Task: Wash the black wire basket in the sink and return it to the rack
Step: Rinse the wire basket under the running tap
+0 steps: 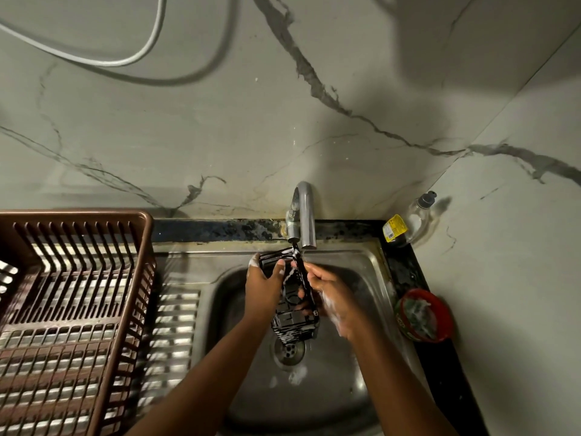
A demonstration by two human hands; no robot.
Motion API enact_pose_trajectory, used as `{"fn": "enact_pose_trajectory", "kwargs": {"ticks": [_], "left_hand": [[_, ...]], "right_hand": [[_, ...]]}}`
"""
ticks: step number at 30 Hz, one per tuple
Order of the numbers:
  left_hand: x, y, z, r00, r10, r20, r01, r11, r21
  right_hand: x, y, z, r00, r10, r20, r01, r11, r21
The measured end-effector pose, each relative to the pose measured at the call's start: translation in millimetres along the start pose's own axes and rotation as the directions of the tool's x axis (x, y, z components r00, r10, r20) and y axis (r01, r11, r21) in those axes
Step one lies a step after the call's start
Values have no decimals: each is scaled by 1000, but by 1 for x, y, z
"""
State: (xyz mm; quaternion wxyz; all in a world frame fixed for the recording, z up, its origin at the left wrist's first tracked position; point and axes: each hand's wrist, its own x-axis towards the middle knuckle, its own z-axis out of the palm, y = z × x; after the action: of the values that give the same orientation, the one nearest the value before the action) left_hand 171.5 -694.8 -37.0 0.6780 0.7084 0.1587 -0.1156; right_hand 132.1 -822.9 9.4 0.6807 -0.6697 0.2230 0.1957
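The black wire basket (294, 322) hangs upright over the steel sink (355, 269), its upper end just under the tap's spout. My left hand (262, 289) grips the basket's upper left part, thumb curled over the wires. My right hand (334, 302), with soap foam on it, holds the basket's right edge, fingers reaching in among the wires. Streaks of foam cling to the basket. The brown plastic rack (94, 297) stands on the drainboard to the left of the sink.
The chrome tap (303, 215) rises at the sink's back edge. A clear soap bottle (408, 221) leans in the back right corner. A red tub with a scrub pad (423, 314) sits on the right ledge. The drain (289, 350) lies below the basket.
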Motion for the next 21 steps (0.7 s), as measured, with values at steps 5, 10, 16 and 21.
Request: {"fn": "enact_pose_trajectory", "kwargs": {"ticks": [5,10,16,21], "left_hand": [[1,-5,5,997,57,60,-66,986,153],[-8,-1,3,987,76,139,-111,957,269],[-16,-3,1,995,77,64,-92,953,289],[-24,-2,-5,990,140,34,-143,949,281]], "right_hand": [[-14,11,-4,998,-30,-53,33,998,56],[-28,25,-5,997,-49,-63,52,997,56],[-38,32,-6,998,-62,-32,65,995,75],[-35,30,-8,992,-83,-91,88,994,56]]}}
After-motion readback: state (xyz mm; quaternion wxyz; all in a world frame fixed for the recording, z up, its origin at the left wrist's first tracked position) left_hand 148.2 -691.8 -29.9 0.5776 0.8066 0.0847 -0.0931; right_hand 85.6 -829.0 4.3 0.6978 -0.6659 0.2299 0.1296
